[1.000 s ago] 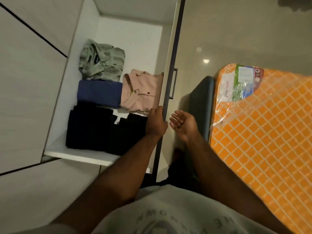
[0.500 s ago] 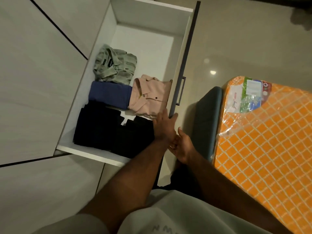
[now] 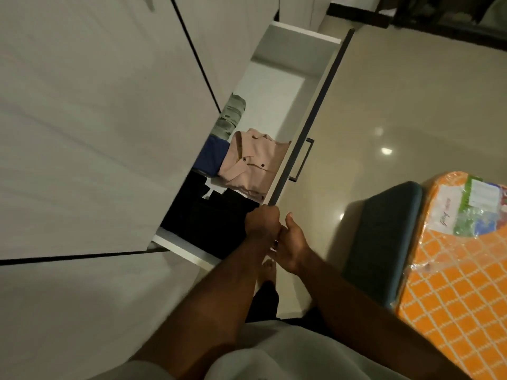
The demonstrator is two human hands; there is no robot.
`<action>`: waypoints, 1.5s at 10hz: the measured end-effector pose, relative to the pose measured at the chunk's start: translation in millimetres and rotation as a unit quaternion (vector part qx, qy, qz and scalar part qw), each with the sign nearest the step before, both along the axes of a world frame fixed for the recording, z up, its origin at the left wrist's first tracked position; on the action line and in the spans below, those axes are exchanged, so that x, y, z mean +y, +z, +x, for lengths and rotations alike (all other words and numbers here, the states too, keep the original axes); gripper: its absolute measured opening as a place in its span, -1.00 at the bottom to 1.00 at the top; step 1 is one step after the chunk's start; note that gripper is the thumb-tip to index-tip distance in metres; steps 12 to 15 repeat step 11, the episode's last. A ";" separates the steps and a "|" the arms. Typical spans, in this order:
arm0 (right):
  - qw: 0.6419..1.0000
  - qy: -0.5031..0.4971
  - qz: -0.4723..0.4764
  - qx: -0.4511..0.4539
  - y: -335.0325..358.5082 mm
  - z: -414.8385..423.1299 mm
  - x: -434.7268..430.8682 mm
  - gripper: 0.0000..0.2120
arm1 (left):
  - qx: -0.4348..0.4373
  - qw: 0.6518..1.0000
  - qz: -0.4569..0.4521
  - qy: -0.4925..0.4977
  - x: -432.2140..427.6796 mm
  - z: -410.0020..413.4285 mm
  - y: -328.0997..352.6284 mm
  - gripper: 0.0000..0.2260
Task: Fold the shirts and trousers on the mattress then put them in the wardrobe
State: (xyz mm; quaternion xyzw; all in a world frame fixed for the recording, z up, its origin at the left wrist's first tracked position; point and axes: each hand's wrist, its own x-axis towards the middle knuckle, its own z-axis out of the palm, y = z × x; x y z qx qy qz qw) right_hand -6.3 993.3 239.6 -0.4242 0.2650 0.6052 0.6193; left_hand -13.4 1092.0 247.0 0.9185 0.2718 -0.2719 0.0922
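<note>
Evidently the drawer [image 3: 310, 124] has been pushed part-way into the wardrobe [image 3: 109, 133] over the last second. Less of its floor is seen, and the green shirt [image 3: 231, 117] and the blue garment [image 3: 212, 157] along its inner side are now half hidden beneath the wardrobe front. The pink shirt [image 3: 252, 163] is seen against the middle of the drawer's front panel, and the black trousers [image 3: 214, 212] fill the near corner.

The left hand [image 3: 262, 222] is clamped on the near end of the front panel's top edge, with its fingers curled over it. The right hand [image 3: 292, 241], held apart with spread fingers a second ago, has been brought up against the left, thumb raised. Its fingers are hidden, so whether they are apart or together cannot be told.

No clothing is seen on the visible corner of the mattress [image 3: 452, 283]. Folding and stowing are therefore judged done, with only the closing of the drawer left.
</note>
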 end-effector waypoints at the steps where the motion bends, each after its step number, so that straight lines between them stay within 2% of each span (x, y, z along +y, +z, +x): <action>1: 1.000 0.015 0.026 0.008 1.1 -7.3 34.7 -0.16 | -0.032 0.996 -0.022 0.075 33.5 -20.0 -2.2 -0.70; 2: 0.999 0.021 0.043 0.021 -5.1 -14.7 60.6 -0.09 | -0.053 0.981 -0.063 0.177 53.5 -34.6 2.2 -0.58; 3: 0.995 0.042 0.083 0.039 -2.7 -21.9 104.8 -0.02 | -0.056 0.948 -0.086 0.303 86.9 -52.0 5.9 -0.59; 4: 0.990 0.064 0.115 0.044 7.4 -30.4 147.4 -0.02 | -0.096 0.911 -0.141 0.375 126.0 -64.6 7.6 -0.61; 5: 0.992 0.087 0.092 0.022 14.1 -37.2 180.4 -0.05 | -0.086 0.893 -0.142 0.419 165.0 -71.7 5.3 -0.61; 6: 0.990 0.114 0.079 0.000 18.6 -37.9 198.5 -0.05 | -0.077 0.888 -0.124 0.436 194.8 -80.0 -5.3 -0.56; 7: 0.987 0.142 0.071 -0.017 18.5 -32.5 197.7 -0.06 | -0.108 0.898 -0.096 0.416 202.7 -86.1 -13.5 -0.54; 8: 0.988 0.140 0.054 -0.024 19.2 -23.0 174.9 -0.16 | -0.134 0.884 -0.106 0.436 191.1 -91.7 -22.0 -0.45; 10: 0.996 0.062 0.022 -0.057 28.0 20.3 114.9 -0.22 | -0.126 0.882 -0.104 0.441 192.2 -88.2 -18.4 -0.47; 11: 0.997 0.008 0.036 -0.074 29.3 36.7 90.0 -0.26 | -0.098 0.878 -0.114 0.454 191.8 -78.1 -18.4 -0.45; 15: 0.997 0.008 0.036 -0.074 29.3 36.7 90.0 -0.26 | -0.098 0.878 -0.114 0.454 191.8 -78.1 -18.4 -0.45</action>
